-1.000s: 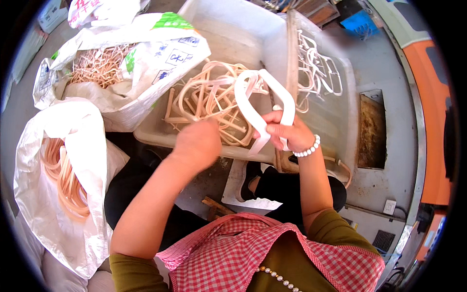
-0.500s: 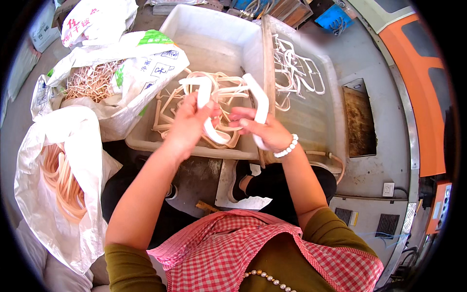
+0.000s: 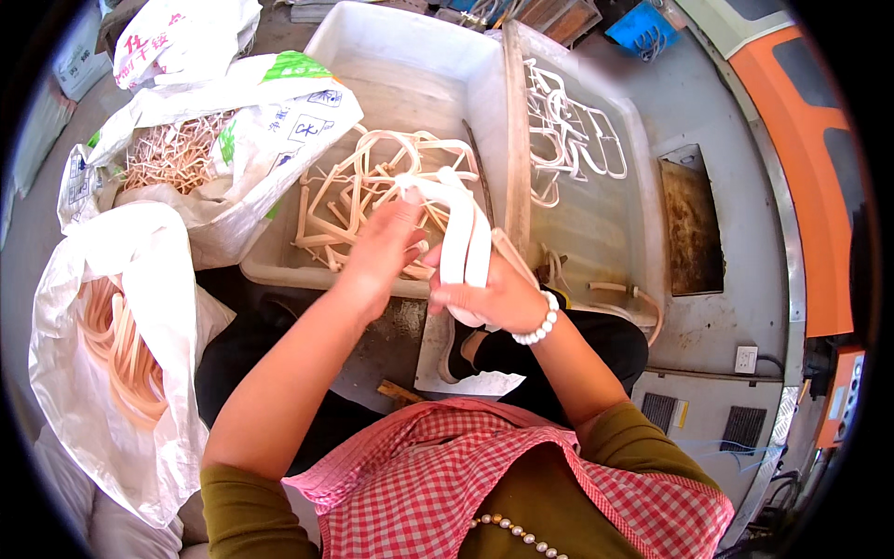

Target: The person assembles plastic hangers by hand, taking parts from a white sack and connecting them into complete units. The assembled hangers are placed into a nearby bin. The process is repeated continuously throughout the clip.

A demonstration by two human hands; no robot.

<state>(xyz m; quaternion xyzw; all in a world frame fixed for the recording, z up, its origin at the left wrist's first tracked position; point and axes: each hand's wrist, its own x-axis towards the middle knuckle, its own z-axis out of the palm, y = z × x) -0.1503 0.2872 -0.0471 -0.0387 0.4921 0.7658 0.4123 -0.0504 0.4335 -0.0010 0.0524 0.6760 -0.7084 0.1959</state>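
Note:
Two thick, smooth white bent tubes [image 3: 459, 233] lie side by side in my right hand [image 3: 498, 296], its fingers and thumb wrapped round their lower part. A white beaded bracelet circles that wrist. My left hand [image 3: 380, 250] is just left of the tubes with its fingers apart, one fingertip at their upper left end. Below and beyond both hands, a loose heap of cream-coloured bent tubes [image 3: 377, 149] lies in a pale plastic tub [image 3: 391, 58].
Right of a wooden board [image 3: 518, 140], a water-filled tub [image 3: 643, 177] holds white looped pieces [image 3: 559, 116]. On my left stand a white sack [image 3: 60, 373] of long pinkish strips [image 3: 126, 359] and a printed sack [image 3: 307, 121] of thin short sticks [image 3: 177, 154]. An orange machine [image 3: 778, 130] stands far right.
The two white tubes were apart, one in each hand; now both are together in my right hand. My left hand has let go, and my right hand has come slightly nearer and left.

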